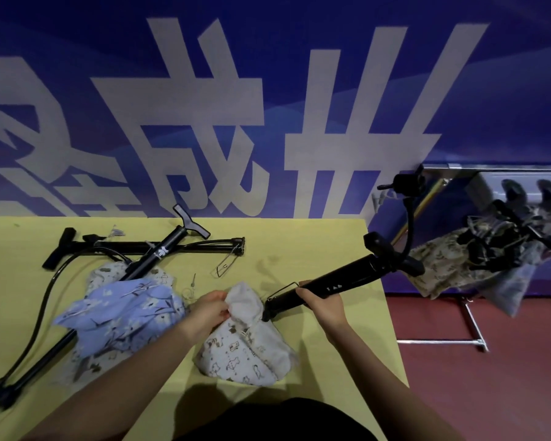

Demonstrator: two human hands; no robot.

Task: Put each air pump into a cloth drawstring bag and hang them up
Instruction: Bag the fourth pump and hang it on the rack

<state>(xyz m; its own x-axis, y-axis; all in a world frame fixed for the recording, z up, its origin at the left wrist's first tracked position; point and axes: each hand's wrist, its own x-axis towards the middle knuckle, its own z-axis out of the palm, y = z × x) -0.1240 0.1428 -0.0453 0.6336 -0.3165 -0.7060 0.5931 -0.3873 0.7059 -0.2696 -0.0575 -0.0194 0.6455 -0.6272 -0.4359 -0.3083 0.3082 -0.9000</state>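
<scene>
Both forearms reach forward from the lower edge of the view over the yellow bench [347, 237]. The landmark here is the white animal-print bag [245, 348], slumped on the bench just ahead of the person's body.

The left hand [209, 308] comes in from the left, wrist bent slightly inward, its grip pinched on the bag's pale turned-out rim at the top, lifting the mouth open. The right hand [322, 302] sits just right of the bag's mouth, fingers wrapped round the barrel of a black air pump [341, 281]. The pump slants up and away to the right from the bag; its lower end with a wire foot loop is touching the bag's opening, while its T-handle and curved hose stick out past the bench's right edge.

Left of the bag, touching the left wrist area, lies a blue floral bag [124, 310] crumpled over another patterned cloth. A second pump [169, 246] runs diagonally under and beyond that blue cloth, its base at the near left bench corner. Farther back, a third pump [147, 248] lies crosswise, with a long hose looping to the left.

Well to the right of the bag, beyond the bench, a metal rack [442, 341] stands on the red floor with filled patterned bags [442, 265] hanging from it. Behind everything is a blue wall [77, 43] with large white characters.
</scene>
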